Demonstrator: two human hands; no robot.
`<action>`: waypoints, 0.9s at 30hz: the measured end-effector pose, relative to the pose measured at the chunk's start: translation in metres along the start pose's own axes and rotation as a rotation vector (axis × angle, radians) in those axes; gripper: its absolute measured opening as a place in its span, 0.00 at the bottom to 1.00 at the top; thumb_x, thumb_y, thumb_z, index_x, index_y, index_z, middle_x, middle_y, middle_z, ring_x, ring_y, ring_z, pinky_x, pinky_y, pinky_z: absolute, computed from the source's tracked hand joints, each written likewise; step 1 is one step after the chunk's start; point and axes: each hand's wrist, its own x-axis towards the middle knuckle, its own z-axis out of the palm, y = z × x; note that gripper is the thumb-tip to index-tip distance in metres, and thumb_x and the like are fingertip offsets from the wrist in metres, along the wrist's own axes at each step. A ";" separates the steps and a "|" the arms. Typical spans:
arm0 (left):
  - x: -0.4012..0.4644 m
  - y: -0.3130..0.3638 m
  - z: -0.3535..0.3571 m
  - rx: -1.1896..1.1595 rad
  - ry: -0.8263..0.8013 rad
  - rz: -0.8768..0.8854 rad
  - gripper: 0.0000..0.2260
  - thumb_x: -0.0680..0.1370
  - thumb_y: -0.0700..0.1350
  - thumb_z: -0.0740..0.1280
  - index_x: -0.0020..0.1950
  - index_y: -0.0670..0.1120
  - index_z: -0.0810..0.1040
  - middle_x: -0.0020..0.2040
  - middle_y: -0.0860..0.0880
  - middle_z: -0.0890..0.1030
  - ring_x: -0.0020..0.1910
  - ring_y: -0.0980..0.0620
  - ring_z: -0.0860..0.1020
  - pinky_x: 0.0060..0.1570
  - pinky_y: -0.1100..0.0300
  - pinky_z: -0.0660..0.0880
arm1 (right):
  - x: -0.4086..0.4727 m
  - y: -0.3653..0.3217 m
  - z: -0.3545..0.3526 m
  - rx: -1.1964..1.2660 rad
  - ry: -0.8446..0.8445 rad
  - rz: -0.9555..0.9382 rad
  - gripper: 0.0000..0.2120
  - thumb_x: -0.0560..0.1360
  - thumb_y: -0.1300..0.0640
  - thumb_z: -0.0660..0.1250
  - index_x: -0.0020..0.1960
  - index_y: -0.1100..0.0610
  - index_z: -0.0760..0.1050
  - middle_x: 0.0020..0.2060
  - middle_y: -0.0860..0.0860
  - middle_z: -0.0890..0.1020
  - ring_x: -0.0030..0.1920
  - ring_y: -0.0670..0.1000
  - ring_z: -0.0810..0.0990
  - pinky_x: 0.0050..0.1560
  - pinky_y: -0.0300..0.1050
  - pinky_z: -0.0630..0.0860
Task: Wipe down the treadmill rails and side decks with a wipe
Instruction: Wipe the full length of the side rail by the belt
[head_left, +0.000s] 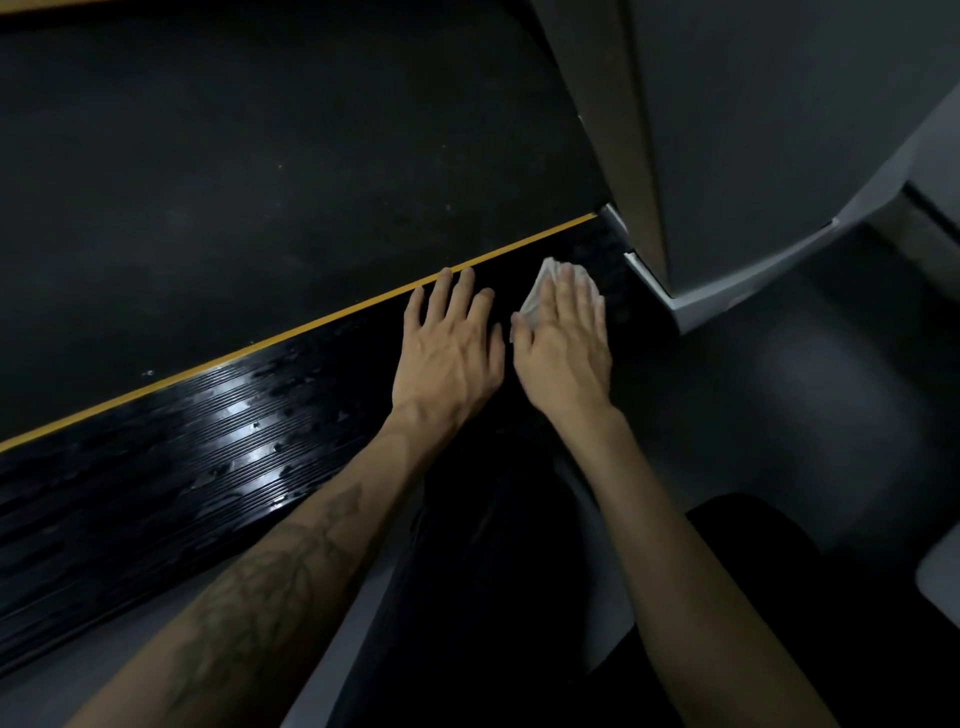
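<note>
A black ribbed side deck (208, 441) of the treadmill runs diagonally from lower left to upper right, edged by a yellow stripe (311, 325). It shines wet in patches. My right hand (566, 343) lies flat with straight fingers on a crumpled white wipe (540, 288), pressing it onto the deck near its far end. Most of the wipe is hidden under the fingers. My left hand (452, 348) rests flat on the deck just left of it, fingers spread, holding nothing.
The dark running belt (285, 156) fills the upper left beyond the stripe. A grey upright post (727, 130) with a pale base trim (675, 296) rises just past the wipe. Grey floor (779, 389) lies to the right. My dark-clad legs are below.
</note>
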 end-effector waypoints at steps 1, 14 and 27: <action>0.000 0.000 -0.001 0.000 -0.003 0.003 0.25 0.83 0.55 0.51 0.75 0.46 0.71 0.80 0.43 0.66 0.82 0.44 0.58 0.80 0.43 0.55 | 0.006 0.002 -0.001 0.017 -0.008 -0.028 0.32 0.86 0.45 0.49 0.84 0.60 0.47 0.84 0.56 0.47 0.83 0.53 0.42 0.82 0.54 0.38; -0.001 0.000 -0.004 -0.022 -0.046 0.022 0.25 0.84 0.55 0.53 0.79 0.47 0.67 0.83 0.44 0.60 0.83 0.45 0.52 0.81 0.44 0.49 | 0.020 0.014 -0.004 0.031 -0.017 -0.077 0.30 0.87 0.46 0.48 0.84 0.58 0.48 0.84 0.55 0.48 0.83 0.51 0.42 0.82 0.55 0.38; -0.001 0.001 -0.003 0.003 -0.056 0.045 0.27 0.83 0.56 0.50 0.80 0.47 0.66 0.83 0.45 0.59 0.83 0.46 0.52 0.81 0.43 0.48 | 0.017 0.014 -0.004 0.008 -0.003 -0.041 0.29 0.87 0.46 0.47 0.84 0.57 0.48 0.84 0.53 0.48 0.83 0.50 0.42 0.81 0.58 0.36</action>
